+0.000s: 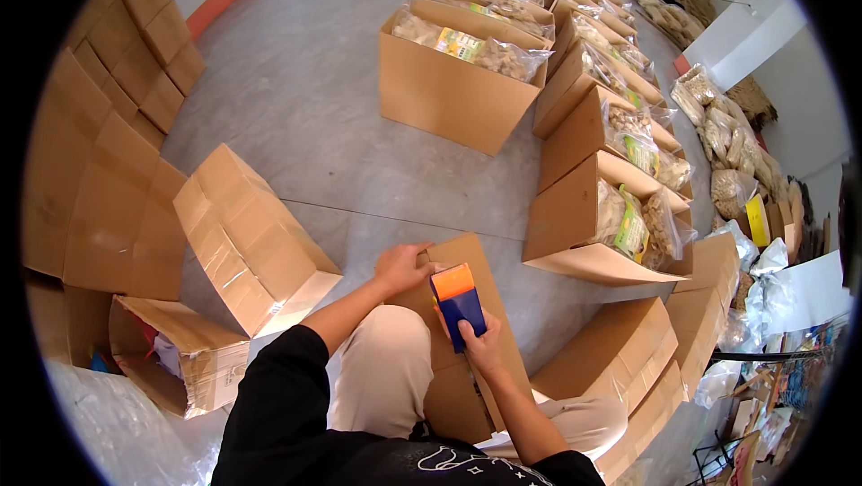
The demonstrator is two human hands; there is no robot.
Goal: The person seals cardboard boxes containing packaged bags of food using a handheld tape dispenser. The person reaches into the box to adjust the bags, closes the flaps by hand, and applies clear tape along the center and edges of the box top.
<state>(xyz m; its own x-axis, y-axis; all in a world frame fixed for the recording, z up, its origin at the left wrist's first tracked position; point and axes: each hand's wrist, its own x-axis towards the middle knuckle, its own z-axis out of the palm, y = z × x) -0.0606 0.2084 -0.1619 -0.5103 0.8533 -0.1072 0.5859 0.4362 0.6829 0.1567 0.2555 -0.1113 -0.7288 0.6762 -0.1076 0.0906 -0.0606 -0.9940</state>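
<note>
A closed-flap cardboard box stands between my knees, with a seam running along its top. My right hand grips a blue and orange tape dispenser above that seam, its thumb lying on the blue side. At the box's far left edge, my left hand holds the cardboard, its fingertips bent over the top near the dispenser's orange end. The dispenser hides part of the seam and most of my right fingers. Whether its front end touches the box cannot be told.
Open cartons filled with clear bags stand in rows ahead and right. A taped carton lies to the left, beside an opened carton. Stacked cartons line the left side. More cartons sit by my right knee.
</note>
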